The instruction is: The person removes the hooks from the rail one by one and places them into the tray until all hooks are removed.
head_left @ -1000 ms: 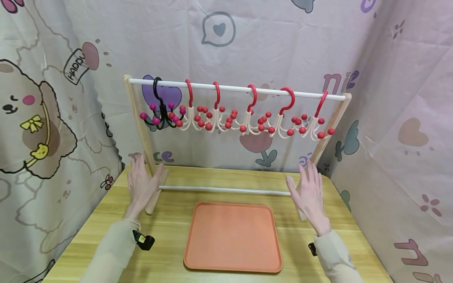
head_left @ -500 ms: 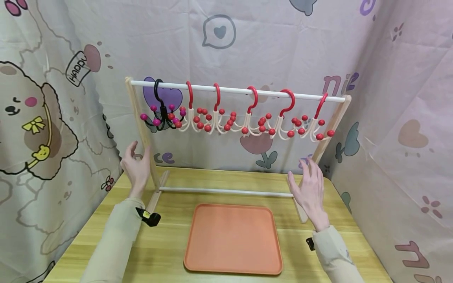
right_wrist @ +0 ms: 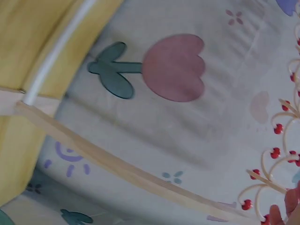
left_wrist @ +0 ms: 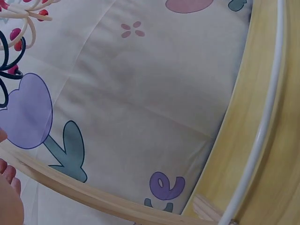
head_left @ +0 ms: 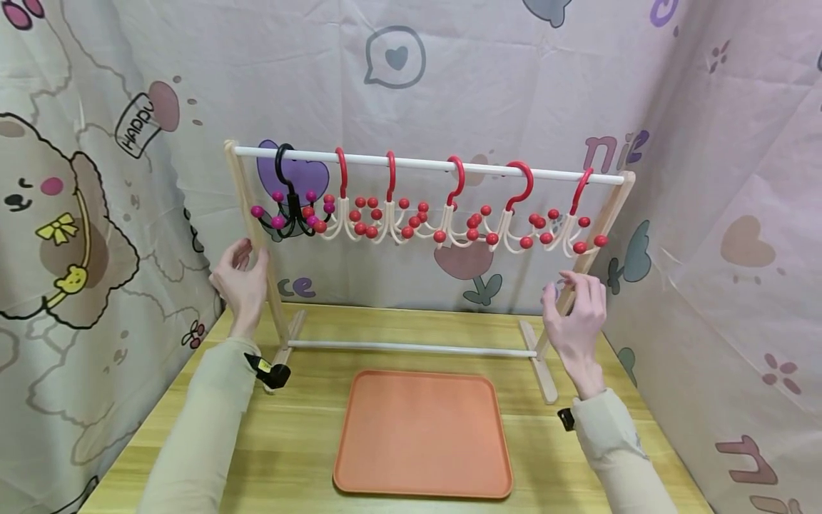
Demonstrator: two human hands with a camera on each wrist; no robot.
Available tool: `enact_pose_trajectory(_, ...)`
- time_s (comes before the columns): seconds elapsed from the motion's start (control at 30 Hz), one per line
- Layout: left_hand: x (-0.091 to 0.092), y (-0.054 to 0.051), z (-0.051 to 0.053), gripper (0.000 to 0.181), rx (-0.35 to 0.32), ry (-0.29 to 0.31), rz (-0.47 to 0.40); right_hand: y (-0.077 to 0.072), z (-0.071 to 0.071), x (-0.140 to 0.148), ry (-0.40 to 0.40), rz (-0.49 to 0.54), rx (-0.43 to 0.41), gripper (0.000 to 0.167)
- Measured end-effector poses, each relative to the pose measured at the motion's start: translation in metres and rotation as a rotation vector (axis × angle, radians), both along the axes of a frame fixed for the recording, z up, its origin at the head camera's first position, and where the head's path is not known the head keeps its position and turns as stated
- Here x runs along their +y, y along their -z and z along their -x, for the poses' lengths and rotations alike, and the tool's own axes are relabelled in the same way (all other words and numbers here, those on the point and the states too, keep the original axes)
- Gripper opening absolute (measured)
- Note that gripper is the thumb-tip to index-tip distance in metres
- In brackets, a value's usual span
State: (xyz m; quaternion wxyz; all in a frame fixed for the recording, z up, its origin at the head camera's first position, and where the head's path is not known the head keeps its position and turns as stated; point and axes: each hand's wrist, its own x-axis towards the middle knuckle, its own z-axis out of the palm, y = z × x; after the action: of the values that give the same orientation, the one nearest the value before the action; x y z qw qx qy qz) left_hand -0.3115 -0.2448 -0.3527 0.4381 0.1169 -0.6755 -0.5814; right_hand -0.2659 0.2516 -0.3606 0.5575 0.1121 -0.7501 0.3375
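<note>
Up and outward goes the right hand (head_left: pixel 578 321) since half a second ago, while the left hand (head_left: pixel 240 289) lifts slightly and draws its fingers closer together. Behind hangs the patterned cloth (head_left: pixel 449 93), and below spreads the bench (head_left: pixel 295 457), carrying the rack (head_left: pixel 424 163), upright. Each hand comes level with a post, at the left upright (head_left: pixel 276 307) and the right upright (head_left: pixel 607 214); matching heights on both looks the steadiest way to take hold. Flat on the bench lies the orange tray (head_left: pixel 422 432), on the near side of the lower rail (head_left: pixel 411 348), so little room there for a slide. Above hang five red-hooked hangers (head_left: pixel 449 214) and, leftmost, one black hanger (head_left: pixel 293 203); they look ready to swing, so slow, even pressure from both sides should suit. Now the grip: on the right, thumb and fingers stand apart, loosely curved, no hold showing; on the left, fingers bend beside the wood, and whether they hold it, can't tell. Smallest, red knobs (head_left: pixel 580 248) hang just above the right hand: best keep fingertips off them.
</note>
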Motion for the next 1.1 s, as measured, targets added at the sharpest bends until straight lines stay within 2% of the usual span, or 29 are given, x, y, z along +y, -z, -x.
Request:
enact_pose_trajectory(0.1, 0.001, -0.003, 0.001, 0.034, -0.015, -0.002, 0.000, -0.015, 0.003, -0.001, -0.018, 0.058, 0.060, 0.032)
enact_pose_trajectory(0.23, 0.001, -0.006, 0.003, 0.031, -0.016, -0.025, 0.004, -0.035, 0.007, -0.002, -0.038, 0.143, 0.091, 0.028)
enact_pose_trajectory(0.37, 0.000, -0.008, 0.005, 0.029, -0.018, -0.041, 0.002, -0.052, 0.011, -0.003, -0.044, 0.204, 0.077, 0.025)
enact_pose_trajectory(0.5, -0.001, -0.011, 0.006, 0.027, -0.042, -0.062, 0.010, -0.064, 0.018, -0.003, -0.048, 0.244, 0.041, 0.029)
enact_pose_trajectory(0.73, -0.005, -0.012, 0.009, 0.024, -0.021, -0.106, 0.079, -0.082, 0.032, 0.000, -0.045, 0.295, -0.022, 0.033)
enact_pose_trajectory(0.97, -0.008, -0.014, 0.008, 0.025, -0.059, -0.104, 0.091, -0.092, 0.043, 0.002, -0.033, 0.298, -0.097, 0.039)
enact_pose_trajectory(1.1, -0.009, -0.013, 0.009, 0.025, -0.059, -0.102, 0.114, -0.096, 0.048, 0.002, -0.045, 0.314, -0.104, 0.041)
